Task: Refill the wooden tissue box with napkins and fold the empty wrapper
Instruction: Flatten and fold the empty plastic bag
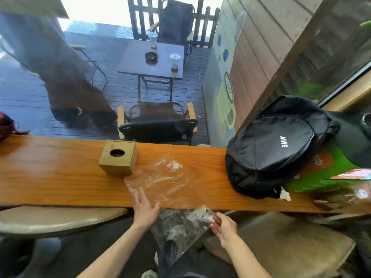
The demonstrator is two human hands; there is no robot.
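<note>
A long orange-brown wooden table [60, 177] runs from side to side. On it stands the wooden tissue box [118, 156], a small square box with a dark round hole in its top. No napkins show in the hole.

The empty wrapper [166, 177] is a see-through plastic bag. It lies flat on the table, just at 4 o'clock from the box. Part of it hangs over the near edge of the table and droops down toward the person's lap.

The left hand [145, 207] is spread wide open with the fingers apart. It lies flat on the near left part of the wrapper, right at the table's edge, and presses it down. It does not grip anything.

The right hand [223, 227] is below the table's edge, at 4 o'clock from the left hand. Its fingers are pinched shut on the hanging part of the wrapper and hold that bit up.

A black backpack [269, 149] with white letters lies on the table at 3 o'clock from the box, well apart from it. A green paper [321, 177] sits beside the backpack.

Past the glass there is a dark deck with a small outside table [152, 59] and a chair [158, 125].
</note>
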